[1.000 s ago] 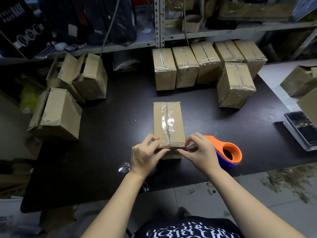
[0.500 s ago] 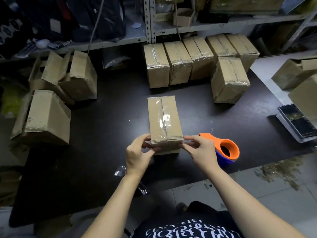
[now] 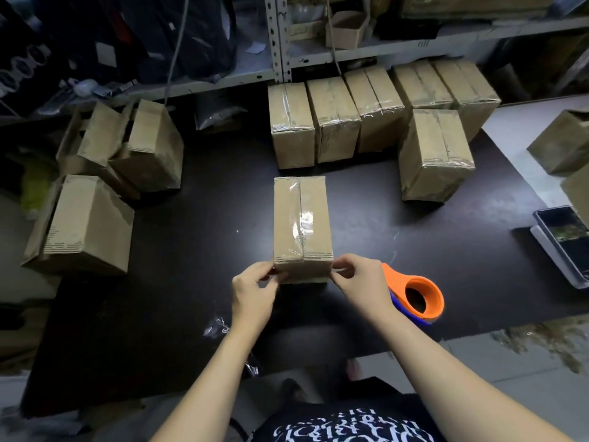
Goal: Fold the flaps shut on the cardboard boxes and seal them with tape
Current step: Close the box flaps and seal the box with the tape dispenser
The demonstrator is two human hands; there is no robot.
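A brown cardboard box [image 3: 302,224] stands in the middle of the black table [image 3: 191,250], its top flaps closed under a strip of clear tape along the seam. My left hand [image 3: 255,290] pinches the box's near left corner. My right hand [image 3: 361,282] pinches the near right corner. An orange and blue tape dispenser [image 3: 416,295] lies on the table just right of my right hand, untouched.
Several taped boxes [image 3: 376,116] stand in a row at the back, one more [image 3: 435,154] in front of them. Boxes with loose flaps [image 3: 83,224] sit at the left. A scale with a phone [image 3: 564,240] is at the right edge. Shelving runs behind.
Both hands slid from the top near edge of the box down to its near corners. The box stays in place on the table.
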